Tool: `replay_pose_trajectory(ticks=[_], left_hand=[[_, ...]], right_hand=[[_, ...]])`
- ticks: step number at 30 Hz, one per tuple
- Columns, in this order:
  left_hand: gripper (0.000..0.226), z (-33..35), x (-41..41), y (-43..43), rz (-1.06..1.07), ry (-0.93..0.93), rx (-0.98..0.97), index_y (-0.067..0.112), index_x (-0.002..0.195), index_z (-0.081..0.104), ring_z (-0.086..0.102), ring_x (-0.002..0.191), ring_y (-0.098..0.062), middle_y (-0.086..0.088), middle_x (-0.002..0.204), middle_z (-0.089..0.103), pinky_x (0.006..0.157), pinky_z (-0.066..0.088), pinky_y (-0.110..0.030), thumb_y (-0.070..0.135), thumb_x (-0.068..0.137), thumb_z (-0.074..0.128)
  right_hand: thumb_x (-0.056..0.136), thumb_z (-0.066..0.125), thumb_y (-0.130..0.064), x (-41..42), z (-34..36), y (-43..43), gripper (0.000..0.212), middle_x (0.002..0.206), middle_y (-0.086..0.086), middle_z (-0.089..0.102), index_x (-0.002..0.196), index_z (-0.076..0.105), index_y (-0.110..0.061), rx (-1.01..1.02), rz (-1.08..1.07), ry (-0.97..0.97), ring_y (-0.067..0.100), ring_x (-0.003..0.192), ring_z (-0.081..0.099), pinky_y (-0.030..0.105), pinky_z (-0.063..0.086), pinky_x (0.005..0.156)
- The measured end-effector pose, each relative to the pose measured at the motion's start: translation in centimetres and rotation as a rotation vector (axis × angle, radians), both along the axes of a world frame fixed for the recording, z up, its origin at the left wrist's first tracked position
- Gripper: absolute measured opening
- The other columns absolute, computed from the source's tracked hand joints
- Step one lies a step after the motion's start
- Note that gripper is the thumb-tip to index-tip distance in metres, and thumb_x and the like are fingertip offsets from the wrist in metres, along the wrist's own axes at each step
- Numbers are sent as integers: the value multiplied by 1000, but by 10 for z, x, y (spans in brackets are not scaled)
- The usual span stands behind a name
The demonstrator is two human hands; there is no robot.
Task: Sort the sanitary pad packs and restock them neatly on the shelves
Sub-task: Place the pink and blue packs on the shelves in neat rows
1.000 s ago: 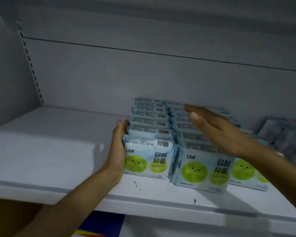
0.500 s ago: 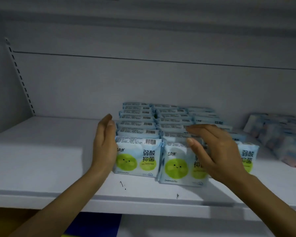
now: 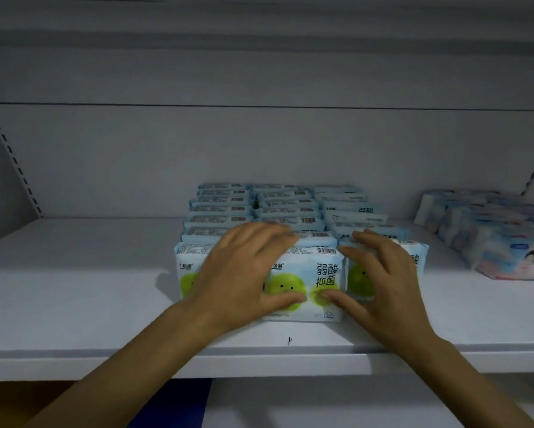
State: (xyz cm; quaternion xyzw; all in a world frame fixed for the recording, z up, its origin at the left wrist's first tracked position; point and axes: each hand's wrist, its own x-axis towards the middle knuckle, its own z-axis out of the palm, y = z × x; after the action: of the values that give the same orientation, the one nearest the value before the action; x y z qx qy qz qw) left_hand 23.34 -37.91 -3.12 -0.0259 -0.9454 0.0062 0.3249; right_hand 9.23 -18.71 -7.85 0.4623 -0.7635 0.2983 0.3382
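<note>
Light-blue plastic pad packs (image 3: 326, 273) w/ green smiley circles stand in 3 rows, front to back, mid white metal shelf (image 3: 74, 288). L hand (image 3: 244, 273) lies on left+mid front packs, R hand (image 3: 383, 285) on mid+right. Both have fingers spread, tips over top edges, thumbs on mid pack face. Vs 0.5 s ago: L hand was flat against the left row's side, R hand was off the fronts. Far right on the shelf, apart: pink-white packs (image 3: 491, 242).

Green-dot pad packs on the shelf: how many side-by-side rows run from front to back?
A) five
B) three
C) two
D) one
B: three rows of green-dot pad packs stand side by side, and the left hand and right hand rest on the front packs.
</note>
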Motion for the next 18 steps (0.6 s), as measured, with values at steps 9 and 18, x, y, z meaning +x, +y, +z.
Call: replay_pose_trajectory(ticks=[9,18], left_hand=[[70,4,-45,48,-42,-36,90,22,136,49,39,119,-7,6,131,56,95,33,-26,66,81,47],[57,11,-90,101,8,-117,47,28,128,57,48,115,-9,10,127,58,88,34,-26,61,84,45]], right_hand=[[84,49,-25,-25,8,46,34,126,9,53,115,56,-11,-222,33,-131,20,118,46,29,34,99],[89,64,-12,-102,13,82,28,108,-12,59,111,54,-27,-165,130,-718,7,100,57,26,46,86]])
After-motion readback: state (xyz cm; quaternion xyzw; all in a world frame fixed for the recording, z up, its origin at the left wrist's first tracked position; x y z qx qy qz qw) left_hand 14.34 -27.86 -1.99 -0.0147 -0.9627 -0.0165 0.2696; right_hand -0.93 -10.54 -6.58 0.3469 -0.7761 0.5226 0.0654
